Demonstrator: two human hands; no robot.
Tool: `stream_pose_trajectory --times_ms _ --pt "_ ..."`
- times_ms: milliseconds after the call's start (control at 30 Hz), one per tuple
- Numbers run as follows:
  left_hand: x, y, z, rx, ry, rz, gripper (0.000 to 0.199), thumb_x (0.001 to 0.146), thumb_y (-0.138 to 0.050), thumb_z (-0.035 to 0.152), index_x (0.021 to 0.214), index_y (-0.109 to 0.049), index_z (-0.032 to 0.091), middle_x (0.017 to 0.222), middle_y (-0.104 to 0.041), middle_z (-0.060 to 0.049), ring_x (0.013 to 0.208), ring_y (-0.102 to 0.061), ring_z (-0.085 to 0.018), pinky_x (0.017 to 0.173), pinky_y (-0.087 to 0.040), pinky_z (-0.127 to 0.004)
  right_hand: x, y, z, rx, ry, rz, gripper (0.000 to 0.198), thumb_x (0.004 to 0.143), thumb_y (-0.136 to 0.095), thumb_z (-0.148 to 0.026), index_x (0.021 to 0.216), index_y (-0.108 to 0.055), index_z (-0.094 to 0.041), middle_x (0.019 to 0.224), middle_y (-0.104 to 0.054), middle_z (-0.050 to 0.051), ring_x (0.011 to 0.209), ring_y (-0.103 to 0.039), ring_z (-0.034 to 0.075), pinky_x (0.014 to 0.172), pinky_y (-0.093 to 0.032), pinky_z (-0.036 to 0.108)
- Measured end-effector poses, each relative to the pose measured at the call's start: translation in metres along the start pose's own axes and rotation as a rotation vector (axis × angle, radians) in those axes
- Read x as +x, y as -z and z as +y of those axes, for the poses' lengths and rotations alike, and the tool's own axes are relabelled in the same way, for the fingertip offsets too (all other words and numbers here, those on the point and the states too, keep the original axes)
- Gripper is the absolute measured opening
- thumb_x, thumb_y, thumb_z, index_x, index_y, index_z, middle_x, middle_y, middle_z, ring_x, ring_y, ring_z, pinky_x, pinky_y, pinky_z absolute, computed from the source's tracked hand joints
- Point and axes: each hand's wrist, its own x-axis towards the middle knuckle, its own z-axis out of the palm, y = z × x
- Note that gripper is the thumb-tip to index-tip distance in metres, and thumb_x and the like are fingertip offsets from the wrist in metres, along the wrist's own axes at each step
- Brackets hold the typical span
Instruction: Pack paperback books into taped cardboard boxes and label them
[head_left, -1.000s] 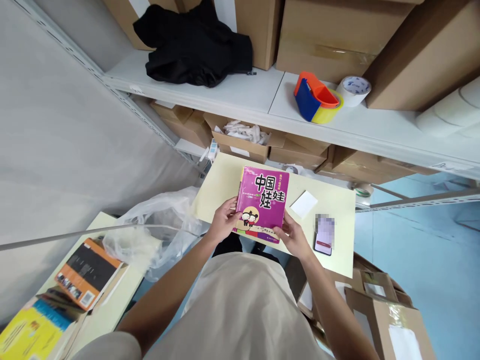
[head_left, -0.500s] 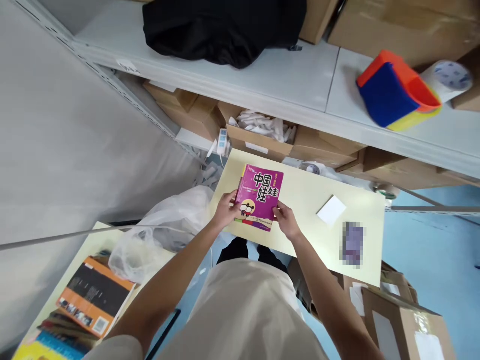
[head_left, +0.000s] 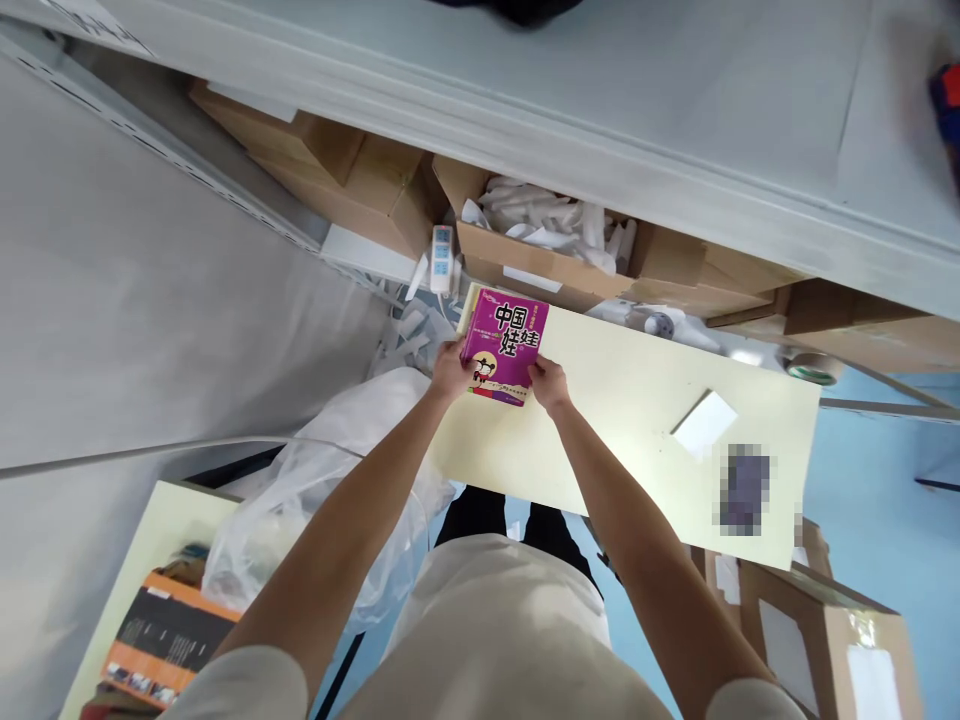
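Book: purple cover up, over the left end of the table, can't tell if touching
Left hand: got the book's left edge, thumb on top
Right hand: pinching its lower right edge
Card: white, on the table

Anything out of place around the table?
Yes: pale scraps lie scattered past the left end of the table, near the power strip, like loose litter. A pixelated patch on the right hides something. The purple book, held by left hand and right hand, shows no obvious damage.
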Motion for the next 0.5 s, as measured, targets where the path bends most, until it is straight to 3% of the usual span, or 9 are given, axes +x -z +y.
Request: stream_pose_trajectory --times_ms 100,233,333,433,500 --pt "-0.001 0.0 0.0 0.102 -0.025 -0.005 0.057 0.07 -0.064 0.014 0.127 -0.059 0.015 0.104 -0.057 -0.014 0.11 -0.051 -0.033 0.102 -0.038 -0.045 0.001 -0.003 -0.004 -0.135 -0.055 0.196 0.027 0.081 -0.047 -0.028 0.099 -0.066 -0.022 0.093 -0.067 0.007 0.088 -0.062 0.023 0.082 -0.054 0.04" --pt "-0.003 0.004 0.005 0.155 0.003 -0.037 0.061 0.071 -0.062 0.011 0.131 -0.054 0.011 0.109 -0.057 -0.017 0.112 -0.05 -0.036 0.1 -0.038 -0.048 -0.003 -0.009 -0.018 -0.095 -0.105 0.239 0.037 0.081 -0.051 -0.023 0.116 -0.06 -0.022 0.096 -0.067 0.008 0.09 -0.062 0.022 0.087 -0.053 0.041" --pt "-0.009 0.006 0.023 0.144 -0.026 0.009 0.061 0.071 -0.063 0.011 0.131 -0.052 0.011 0.117 -0.055 -0.02 0.118 -0.046 -0.038 0.103 -0.035 -0.052 -0.023 -0.004 -0.033 -0.033 -0.097 0.271 0.048 0.083 -0.051 -0.028 0.13 -0.05 -0.02 0.104 -0.064 0.011 0.09 -0.062 0.022 0.082 -0.055 0.04" --pt "-0.021 0.005 0.062 0.057 -0.173 0.026 0.052 0.075 -0.063 0.014 0.127 -0.055 0.014 0.122 -0.056 -0.018 0.122 -0.045 -0.036 0.107 -0.033 -0.051 -0.067 0.028 -0.053 0.051 0.108 0.293 0.048 0.086 -0.052 -0.037 0.132 -0.047 -0.022 0.11 -0.061 0.011 0.083 -0.063 0.02 0.076 -0.056 0.038" --pt "-0.032 0.004 0.1 -0.051 -0.3 -0.044 0.045 0.079 -0.061 0.018 0.124 -0.057 0.016 0.122 -0.058 -0.015 0.116 -0.052 -0.031 0.104 -0.039 -0.047 -0.104 0.069 -0.071 0.064 0.267 0.329 0.042 0.087 -0.052 -0.043 0.125 -0.052 -0.026 0.105 -0.063 0.009 0.077 -0.064 0.018 0.072 -0.056 0.037"
